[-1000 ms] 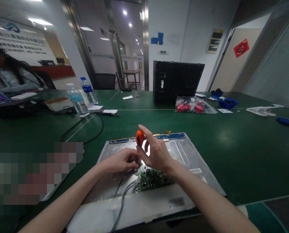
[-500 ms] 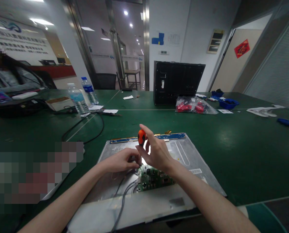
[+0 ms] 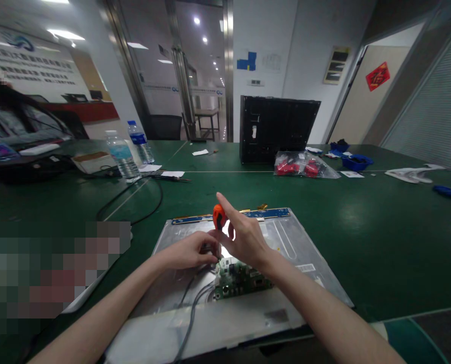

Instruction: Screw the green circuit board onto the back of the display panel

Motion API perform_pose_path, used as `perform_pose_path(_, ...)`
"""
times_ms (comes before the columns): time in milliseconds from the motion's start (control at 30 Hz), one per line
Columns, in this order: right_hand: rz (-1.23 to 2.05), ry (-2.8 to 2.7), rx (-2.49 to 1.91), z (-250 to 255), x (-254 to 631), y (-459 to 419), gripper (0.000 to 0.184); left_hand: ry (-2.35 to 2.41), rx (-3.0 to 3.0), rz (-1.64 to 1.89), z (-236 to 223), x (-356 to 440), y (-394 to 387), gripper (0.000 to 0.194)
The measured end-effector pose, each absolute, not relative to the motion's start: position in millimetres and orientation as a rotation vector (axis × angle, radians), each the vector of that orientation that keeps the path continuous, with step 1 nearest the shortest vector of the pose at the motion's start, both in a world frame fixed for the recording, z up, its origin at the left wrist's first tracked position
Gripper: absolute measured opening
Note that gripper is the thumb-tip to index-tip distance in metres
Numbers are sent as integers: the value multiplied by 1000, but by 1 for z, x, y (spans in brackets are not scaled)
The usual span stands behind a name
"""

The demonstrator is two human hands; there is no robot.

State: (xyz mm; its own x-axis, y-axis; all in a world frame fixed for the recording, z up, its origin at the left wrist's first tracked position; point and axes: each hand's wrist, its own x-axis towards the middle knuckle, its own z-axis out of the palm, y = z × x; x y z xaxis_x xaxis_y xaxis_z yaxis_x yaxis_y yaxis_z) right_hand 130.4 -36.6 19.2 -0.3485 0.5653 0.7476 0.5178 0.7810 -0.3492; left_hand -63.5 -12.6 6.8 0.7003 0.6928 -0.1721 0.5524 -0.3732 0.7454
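My right hand [image 3: 246, 237] is closed around an orange and black screwdriver [image 3: 219, 218], held upright with the index finger raised past its handle. The shaft points down at the upper left edge of a green circuit board [image 3: 229, 287]. My left hand [image 3: 189, 248] is beside the shaft, fingers curled and pinched close to the tip; what they hold is hidden. Under both hands lies a flat metal panel [image 3: 312, 258], apparently the back of a display. A narrow blue circuit strip [image 3: 274, 213] runs along its far edge. Grey cables [image 3: 192, 313] pass from the board toward me.
Beyond the panel stand a black monitor housing [image 3: 278, 126] and a clear bag with red parts [image 3: 304, 166]. Two water bottles [image 3: 122, 156] and a black cable [image 3: 160, 197] are at left. Blue trays [image 3: 356, 162] sit far right. A person [image 3: 20, 116] sits far left.
The screwdriver handle has turned and leaned slightly left, and my right thumb and fingers have shifted with it. My left hand has stayed in place.
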Motion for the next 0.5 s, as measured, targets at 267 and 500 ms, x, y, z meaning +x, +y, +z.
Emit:
perform_pose_path(267, 127, -1997, -741, 17, 130, -38, 63, 960, 2085, 232, 8, -63, -14, 17)
perform_pose_path(500, 32, -2026, -754, 20, 131, -37, 65, 942, 2090, 258, 12, -61, -16, 16)
